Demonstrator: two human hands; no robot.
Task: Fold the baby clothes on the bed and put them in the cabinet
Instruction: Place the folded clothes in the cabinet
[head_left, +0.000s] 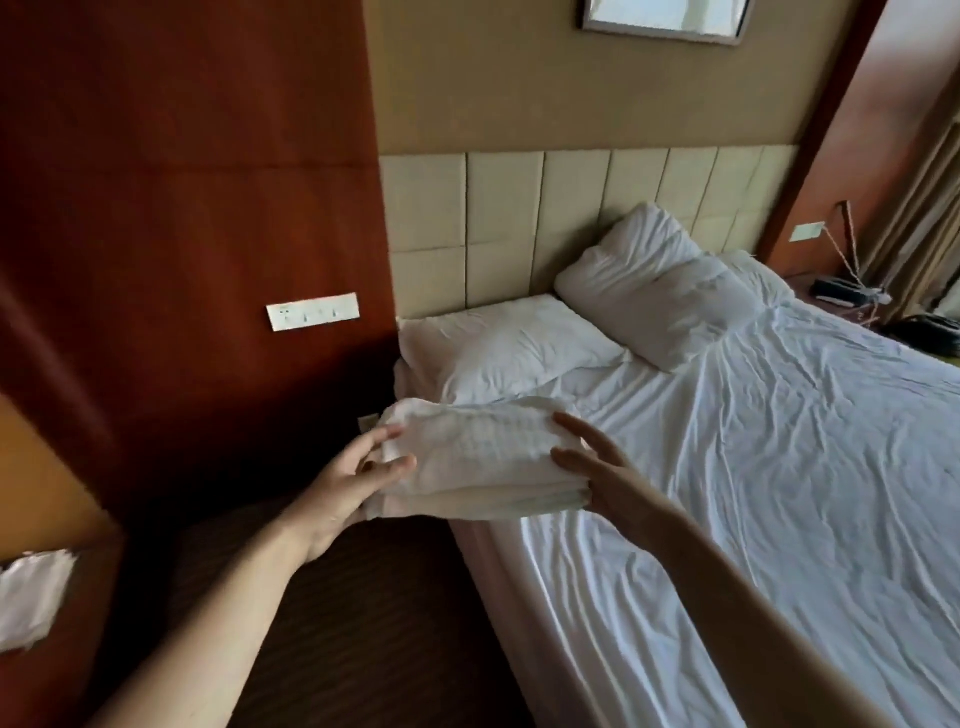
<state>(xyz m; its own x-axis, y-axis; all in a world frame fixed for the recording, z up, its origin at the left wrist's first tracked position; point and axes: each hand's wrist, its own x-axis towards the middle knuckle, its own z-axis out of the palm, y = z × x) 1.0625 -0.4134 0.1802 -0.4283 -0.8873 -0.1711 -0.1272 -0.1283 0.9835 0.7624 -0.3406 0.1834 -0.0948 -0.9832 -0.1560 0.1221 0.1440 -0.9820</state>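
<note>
A folded stack of white baby clothes (483, 462) hangs just above the left edge of the bed (779, 467), near the pillows. My left hand (343, 493) pinches the stack's left end, thumb on top and fingertips against the cloth. My right hand (608, 467) presses the stack's right end with straight, spread fingers. Another piece of white cloth (31, 597) lies on a wooden surface at the far left edge; whether that surface belongs to the cabinet I cannot tell.
Two white pillows (509, 348) (654, 291) lie at the padded headboard (519, 218). A dark red wall panel with a white switch plate (311, 310) stands to the left. Dark carpet (337, 623) runs between bed and wall. A nightstand with a phone (841, 293) is at far right.
</note>
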